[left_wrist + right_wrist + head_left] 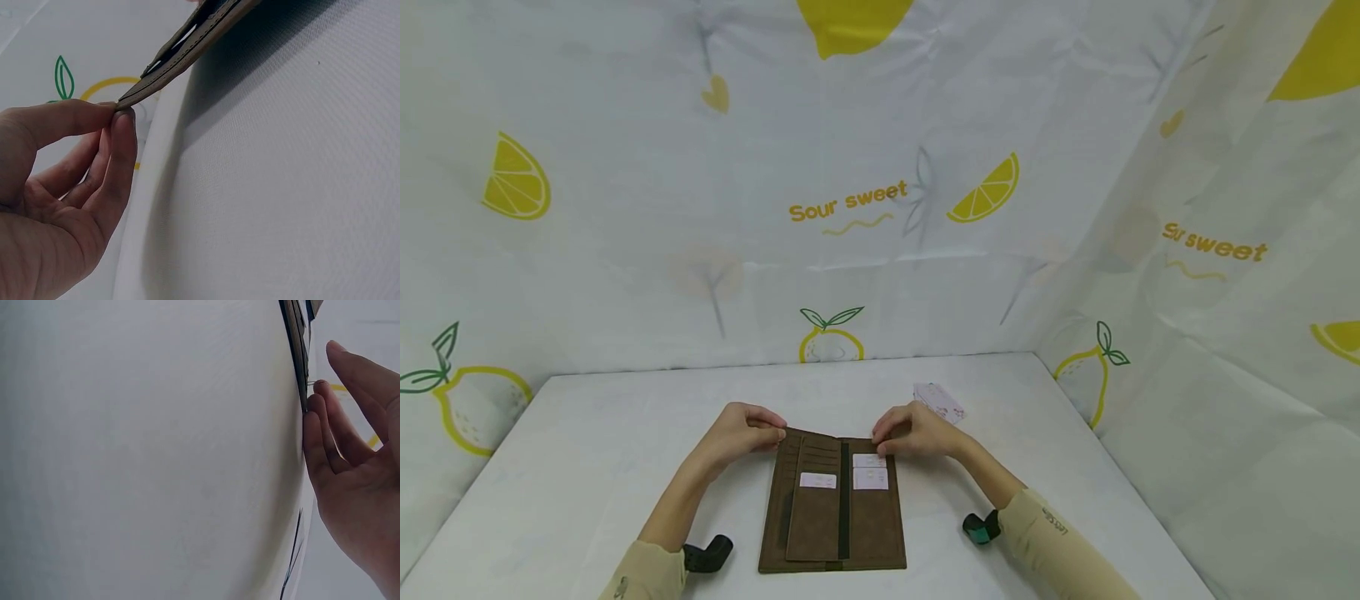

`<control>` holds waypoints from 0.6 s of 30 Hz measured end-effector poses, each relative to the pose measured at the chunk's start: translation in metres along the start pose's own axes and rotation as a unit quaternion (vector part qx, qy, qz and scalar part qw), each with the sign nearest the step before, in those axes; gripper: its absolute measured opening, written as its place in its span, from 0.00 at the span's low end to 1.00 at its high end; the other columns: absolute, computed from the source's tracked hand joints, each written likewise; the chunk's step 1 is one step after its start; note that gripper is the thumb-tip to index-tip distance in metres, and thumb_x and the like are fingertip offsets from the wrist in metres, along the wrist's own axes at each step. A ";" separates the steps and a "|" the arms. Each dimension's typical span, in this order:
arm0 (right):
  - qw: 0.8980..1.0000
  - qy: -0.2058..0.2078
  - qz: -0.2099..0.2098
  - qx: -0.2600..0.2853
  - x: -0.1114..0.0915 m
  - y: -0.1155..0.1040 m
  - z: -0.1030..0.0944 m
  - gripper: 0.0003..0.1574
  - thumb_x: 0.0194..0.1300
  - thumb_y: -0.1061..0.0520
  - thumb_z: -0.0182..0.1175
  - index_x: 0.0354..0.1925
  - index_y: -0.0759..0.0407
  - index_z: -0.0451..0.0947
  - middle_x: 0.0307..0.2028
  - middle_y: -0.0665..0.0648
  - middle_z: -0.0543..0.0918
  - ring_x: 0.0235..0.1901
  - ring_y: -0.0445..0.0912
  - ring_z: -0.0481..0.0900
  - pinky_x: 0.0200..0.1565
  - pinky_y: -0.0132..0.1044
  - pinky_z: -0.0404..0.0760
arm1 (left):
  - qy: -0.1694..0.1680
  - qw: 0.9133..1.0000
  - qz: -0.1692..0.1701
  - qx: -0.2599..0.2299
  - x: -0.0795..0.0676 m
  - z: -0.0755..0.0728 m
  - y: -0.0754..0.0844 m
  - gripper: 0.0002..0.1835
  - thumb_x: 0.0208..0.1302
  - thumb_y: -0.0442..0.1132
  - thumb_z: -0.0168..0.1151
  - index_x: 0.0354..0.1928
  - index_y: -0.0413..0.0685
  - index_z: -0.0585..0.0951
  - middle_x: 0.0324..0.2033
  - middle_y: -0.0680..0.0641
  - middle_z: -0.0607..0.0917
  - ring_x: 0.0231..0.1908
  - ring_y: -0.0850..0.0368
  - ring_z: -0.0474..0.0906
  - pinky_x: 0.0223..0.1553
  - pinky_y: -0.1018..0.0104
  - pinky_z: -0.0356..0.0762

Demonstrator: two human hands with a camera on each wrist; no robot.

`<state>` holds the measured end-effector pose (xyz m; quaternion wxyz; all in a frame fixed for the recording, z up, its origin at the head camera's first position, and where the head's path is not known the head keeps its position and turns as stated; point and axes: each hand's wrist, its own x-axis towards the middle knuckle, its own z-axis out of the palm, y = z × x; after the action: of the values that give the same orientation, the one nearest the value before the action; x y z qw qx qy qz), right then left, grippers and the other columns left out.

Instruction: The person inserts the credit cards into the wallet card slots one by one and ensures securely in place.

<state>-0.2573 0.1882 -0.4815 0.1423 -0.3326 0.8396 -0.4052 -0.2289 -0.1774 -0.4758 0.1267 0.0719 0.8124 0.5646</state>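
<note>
A long brown wallet (pixel 812 525) lies unfolded on the white table, its inner flap showing card slots. One white card (pixel 817 481) sits in a slot of that flap, and two more white cards (pixel 870 478) sit in the right panel. My left hand (pixel 741 433) pinches the wallet's far left corner between thumb and fingers; in the left wrist view this corner is lifted off the table. At the far right corner, my right hand (pixel 917 429) touches the wallet's edge with its fingertips (pixel 312 419), the thumb held apart from it in the right wrist view.
A white card with a reddish print (pixel 940 402) lies on the table (pixel 647 433) just behind my right hand. Black wrist devices (pixel 707 554) stick out from both sleeves. A lemon-print curtain (pixel 700 208) hangs behind and to the right.
</note>
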 end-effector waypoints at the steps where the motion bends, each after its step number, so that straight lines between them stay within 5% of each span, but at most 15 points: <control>1: 1.000 0.005 -0.001 0.005 0.000 0.000 0.000 0.07 0.68 0.61 0.75 0.45 0.60 0.93 0.50 0.61 0.92 0.51 0.41 0.87 0.55 0.31 0.85 | -0.002 1.000 0.000 0.001 0.000 0.000 0.000 0.11 0.70 0.33 0.72 0.48 0.31 0.88 0.39 0.45 0.93 0.39 0.58 0.89 0.44 0.63 0.91; 18: 0.991 0.128 0.046 -0.010 -0.009 0.011 -0.029 0.15 0.70 0.60 0.73 0.52 0.67 0.89 0.47 0.65 0.92 0.45 0.45 0.88 0.50 0.32 0.87 | -0.017 1.000 -0.001 0.012 0.002 -0.002 -0.002 0.13 0.71 0.34 0.70 0.50 0.29 0.87 0.41 0.42 0.93 0.40 0.59 0.88 0.44 0.64 0.91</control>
<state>-0.2701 0.2165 -0.4718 0.0487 -0.2405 0.8694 -0.4288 -0.2310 -0.1798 -0.4773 0.1398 0.0823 0.8172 0.5531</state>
